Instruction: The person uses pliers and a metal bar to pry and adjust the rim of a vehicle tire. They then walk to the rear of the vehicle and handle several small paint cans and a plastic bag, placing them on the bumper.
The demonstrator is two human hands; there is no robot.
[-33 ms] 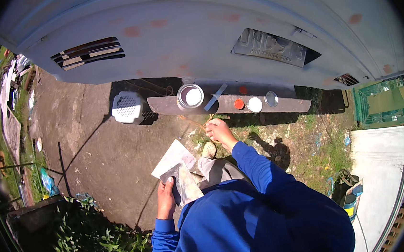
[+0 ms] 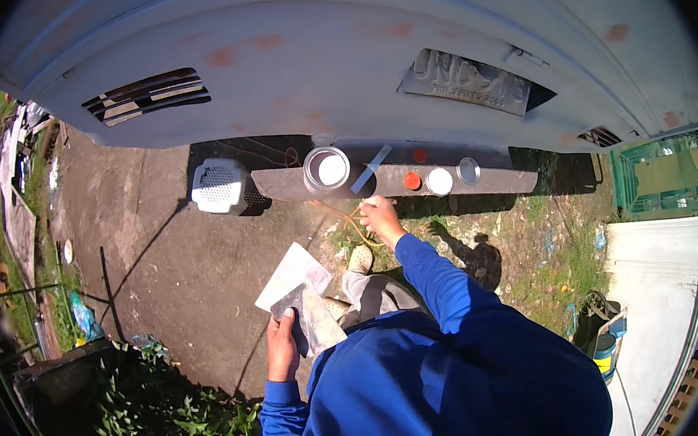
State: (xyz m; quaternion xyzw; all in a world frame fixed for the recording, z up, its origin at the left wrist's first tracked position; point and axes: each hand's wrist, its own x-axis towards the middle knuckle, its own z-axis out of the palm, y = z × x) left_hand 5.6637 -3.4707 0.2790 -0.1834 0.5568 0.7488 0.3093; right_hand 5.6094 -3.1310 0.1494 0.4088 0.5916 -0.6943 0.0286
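My left hand [image 2: 281, 347], low and left of centre, grips a dark grey flat sheet [image 2: 290, 304] with its thumb on top. Fanned out with it are whitish flat sheets [image 2: 293, 277]; their exact kind does not show. My right hand [image 2: 381, 219] reaches forward to just below the near edge of a narrow plank [image 2: 279, 182]. Its fingers are drawn together, and what they hold, if anything, is too small to make out. Above it on the plank lies a blue-grey flat strip [image 2: 372, 169]. An open can [image 2: 327, 168] with whitish content stands left of the strip.
A red cap [image 2: 412, 181], a white round lid [image 2: 439, 182] and a grey round tin [image 2: 469, 172] sit along the plank. A white perforated basket [image 2: 218, 186] stands at its left end. Beyond rises a grey vehicle panel [image 2: 296, 81] with reddish patches. Leafy plants [image 2: 166, 408] grow lower left.
My right hand has shifted slightly forward, toward the plank. The sheets in my left hand have moved a little to the left.
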